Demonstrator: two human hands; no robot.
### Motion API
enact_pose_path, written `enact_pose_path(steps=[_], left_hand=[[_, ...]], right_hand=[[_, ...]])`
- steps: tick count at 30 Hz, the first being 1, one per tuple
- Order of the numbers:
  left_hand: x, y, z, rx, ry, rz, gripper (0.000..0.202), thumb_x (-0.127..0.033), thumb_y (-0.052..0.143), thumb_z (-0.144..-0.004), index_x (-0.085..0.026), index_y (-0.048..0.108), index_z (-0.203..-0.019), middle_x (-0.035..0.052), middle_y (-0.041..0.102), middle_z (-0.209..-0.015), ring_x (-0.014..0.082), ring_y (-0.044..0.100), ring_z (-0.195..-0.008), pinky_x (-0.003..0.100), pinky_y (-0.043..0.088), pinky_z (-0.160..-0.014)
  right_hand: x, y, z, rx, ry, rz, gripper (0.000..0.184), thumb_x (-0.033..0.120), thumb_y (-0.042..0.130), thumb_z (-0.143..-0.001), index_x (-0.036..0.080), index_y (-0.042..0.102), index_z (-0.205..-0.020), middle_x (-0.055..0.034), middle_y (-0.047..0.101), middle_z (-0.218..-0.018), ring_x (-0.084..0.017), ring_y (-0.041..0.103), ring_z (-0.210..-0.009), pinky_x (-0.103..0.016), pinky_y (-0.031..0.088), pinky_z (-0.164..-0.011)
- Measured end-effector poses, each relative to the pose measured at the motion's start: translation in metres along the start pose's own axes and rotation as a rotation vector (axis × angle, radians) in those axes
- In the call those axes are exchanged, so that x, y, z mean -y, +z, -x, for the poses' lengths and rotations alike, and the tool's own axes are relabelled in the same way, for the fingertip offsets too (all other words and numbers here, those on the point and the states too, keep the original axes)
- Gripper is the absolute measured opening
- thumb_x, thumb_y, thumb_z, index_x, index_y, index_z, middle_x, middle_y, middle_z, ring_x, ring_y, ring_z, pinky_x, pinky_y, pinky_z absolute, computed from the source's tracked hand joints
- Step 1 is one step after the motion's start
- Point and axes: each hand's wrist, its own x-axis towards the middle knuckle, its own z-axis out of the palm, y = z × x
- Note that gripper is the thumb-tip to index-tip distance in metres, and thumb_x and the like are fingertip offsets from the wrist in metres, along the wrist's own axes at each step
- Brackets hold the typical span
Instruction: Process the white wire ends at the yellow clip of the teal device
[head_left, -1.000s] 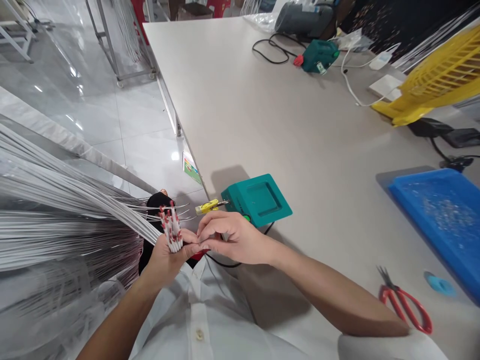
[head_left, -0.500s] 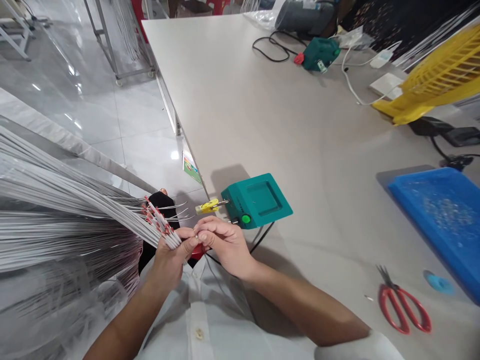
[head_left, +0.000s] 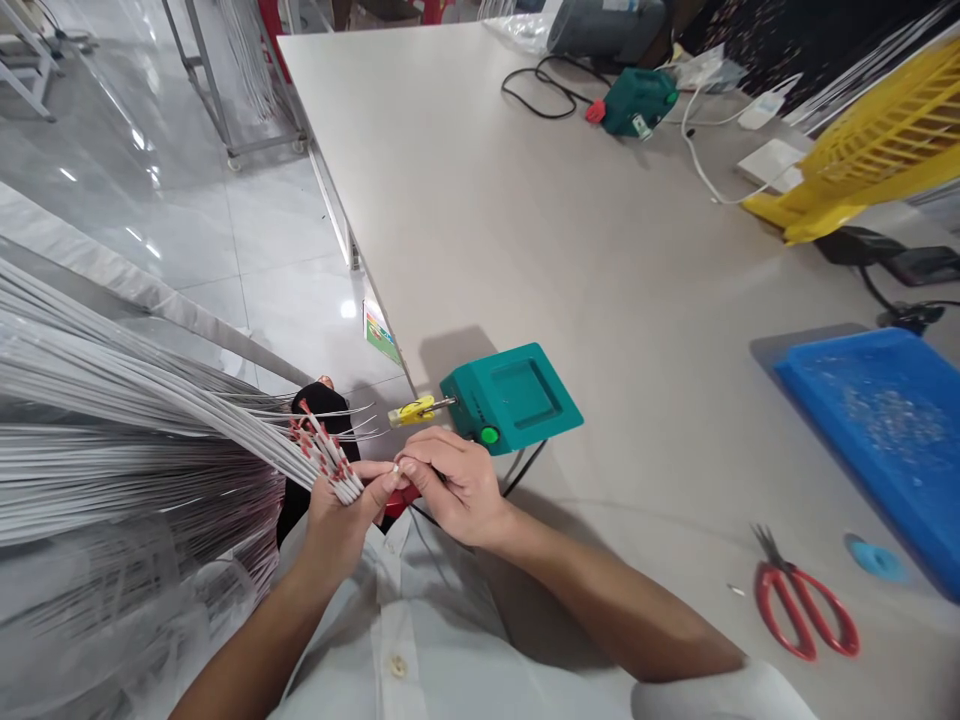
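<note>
A bundle of white cables (head_left: 341, 478) with red-marked ends is gripped in my left hand (head_left: 341, 520). My right hand (head_left: 466, 492) is closed in a pinch, its thumb and finger meeting my left fingertips. A tiny pale piece shows between the fingertips; its kind is too small to make out. Just beyond my hands, on the table's edge, sits a green box-shaped device (head_left: 517, 400) with a round green button. A yellow clip (head_left: 414, 411) sticks out from its left side, close to my right knuckles.
Many long white cables (head_left: 150, 400) hang at my left. On the table (head_left: 637, 380) lie red-handled scissors (head_left: 802, 600), a blue tray (head_left: 810, 375) with small clear pieces, and a blue ring (head_left: 876, 558). A yellow fan (head_left: 877, 140) and a second green device (head_left: 637, 103) stand farther back.
My right hand's fingers have curled in a little more against my left fingertips. The cable bundle stays in my left hand. The view has shifted slightly.
</note>
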Motion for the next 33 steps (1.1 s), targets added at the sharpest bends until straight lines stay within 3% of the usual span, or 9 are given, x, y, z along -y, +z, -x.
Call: enact_pose_path(steps=[4, 10, 15, 20, 23, 26, 29, 33], left_hand=[[0.002, 0.001, 0.001, -0.037, 0.030, 0.023, 0.015, -0.028, 0.066, -0.071, -0.014, 0.068, -0.075, -0.0025, 0.055, -0.049, 0.0059, 0.040, -0.044, 0.019, 0.030, -0.042], [0.000, 0.004, 0.001, -0.111, 0.021, -0.004, 0.017, -0.029, 0.065, -0.070, -0.014, 0.068, -0.079, 0.0007, 0.063, -0.060, 0.0048, 0.040, -0.043, 0.018, 0.031, -0.041], [-0.003, 0.005, -0.001, -0.116, 0.028, -0.047, 0.020, -0.031, 0.065, -0.068, -0.014, 0.069, -0.077, -0.0002, 0.060, -0.055, 0.0063, 0.040, -0.044, 0.020, 0.032, -0.042], [-0.008, 0.006, -0.001, -0.041, 0.073, -0.162, 0.017, -0.030, 0.065, -0.069, -0.013, 0.070, -0.071, -0.0026, 0.051, -0.049, 0.0069, 0.037, -0.044, 0.020, 0.031, -0.043], [-0.013, 0.006, 0.001, 0.008, 0.080, -0.241, 0.018, -0.029, 0.064, -0.070, -0.013, 0.071, -0.071, -0.0030, 0.049, -0.047, 0.0070, 0.037, -0.043, 0.020, 0.031, -0.042], [-0.015, 0.008, 0.002, 0.031, 0.107, -0.278, 0.016, -0.027, 0.063, -0.070, -0.014, 0.071, -0.071, -0.0039, 0.048, -0.046, 0.0068, 0.037, -0.042, 0.020, 0.032, -0.042], [-0.014, 0.012, 0.004, -0.041, 0.117, -0.287, 0.013, -0.025, 0.062, -0.069, -0.014, 0.070, -0.068, -0.0043, 0.048, -0.044, 0.0069, 0.038, -0.041, 0.020, 0.033, -0.042], [-0.010, 0.016, 0.005, -0.159, 0.089, -0.251, 0.011, -0.024, 0.064, -0.066, -0.014, 0.069, -0.066, -0.0034, 0.052, -0.044, 0.0085, 0.043, -0.041, 0.021, 0.036, -0.042]], right_hand=[[-0.001, 0.006, 0.003, -0.105, 0.018, -0.006, 0.013, 0.010, 0.053, -0.079, 0.017, 0.063, -0.075, -0.0051, 0.066, -0.072, -0.011, 0.061, -0.069, -0.022, 0.051, -0.063], [-0.008, -0.002, 0.014, -0.059, -0.187, 0.242, 0.020, 0.008, 0.052, -0.075, 0.019, 0.063, -0.088, -0.0075, 0.066, -0.085, -0.014, 0.062, -0.074, -0.027, 0.053, -0.066], [0.001, -0.007, 0.008, -0.018, 0.048, 0.082, 0.018, 0.016, 0.053, -0.078, 0.016, 0.060, -0.095, -0.0111, 0.063, -0.090, -0.015, 0.061, -0.078, -0.026, 0.053, -0.062], [-0.001, -0.004, 0.000, 0.059, 0.030, 0.021, 0.011, 0.015, 0.051, -0.082, 0.017, 0.061, -0.080, -0.0057, 0.066, -0.077, -0.012, 0.061, -0.072, -0.023, 0.051, -0.066], [-0.007, -0.006, 0.000, 0.121, -0.057, 0.123, 0.015, 0.013, 0.047, -0.083, 0.017, 0.059, -0.075, -0.0038, 0.065, -0.073, -0.011, 0.059, -0.069, -0.022, 0.049, -0.063], [-0.010, -0.009, -0.001, 0.170, -0.270, 0.396, 0.015, 0.014, 0.046, -0.081, 0.016, 0.057, -0.071, -0.0034, 0.062, -0.067, -0.013, 0.057, -0.065, -0.025, 0.045, -0.059], [-0.010, -0.011, -0.004, 0.184, -0.433, 0.624, 0.020, 0.017, 0.045, -0.082, 0.017, 0.055, -0.065, -0.0025, 0.056, -0.060, -0.013, 0.052, -0.058, -0.026, 0.041, -0.054], [-0.009, -0.013, -0.005, 0.204, -0.530, 0.755, 0.018, 0.019, 0.046, -0.082, 0.017, 0.055, -0.066, -0.0022, 0.055, -0.060, -0.013, 0.049, -0.055, -0.027, 0.039, -0.053]])
